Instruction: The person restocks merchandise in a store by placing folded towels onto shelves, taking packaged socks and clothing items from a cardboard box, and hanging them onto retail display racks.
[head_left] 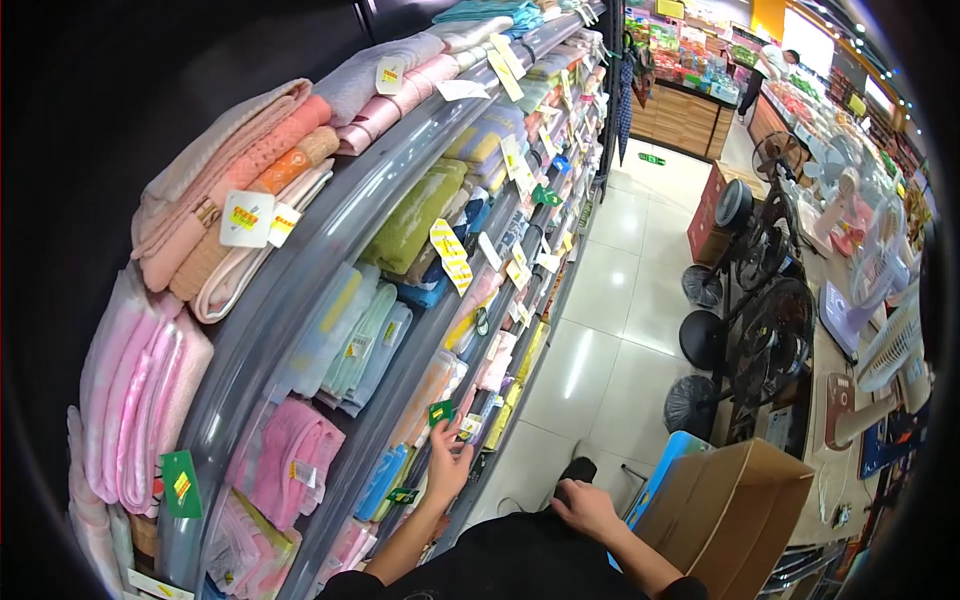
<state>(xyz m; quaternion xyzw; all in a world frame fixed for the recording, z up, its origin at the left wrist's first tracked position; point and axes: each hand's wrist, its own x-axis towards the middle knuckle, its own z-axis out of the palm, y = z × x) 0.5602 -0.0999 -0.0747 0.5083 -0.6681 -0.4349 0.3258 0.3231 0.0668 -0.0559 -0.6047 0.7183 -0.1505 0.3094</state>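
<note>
My left hand reaches to the edge of a lower shelf, its fingers apart. Its fingertips are at a small green price tag on the shelf rail; whether they press on it I cannot tell. Folded orange and white towels lie behind that tag, and blue packs sit lower down. My right hand is in front of my body, above my dark shoe. Its fingers are curled in, and their inner side is hidden.
Shelves of folded towels with hanging tags rise on my left. An open cardboard box stands close on my right, beside a blue panel. Fans line the tiled aisle. A person bends over goods farther back.
</note>
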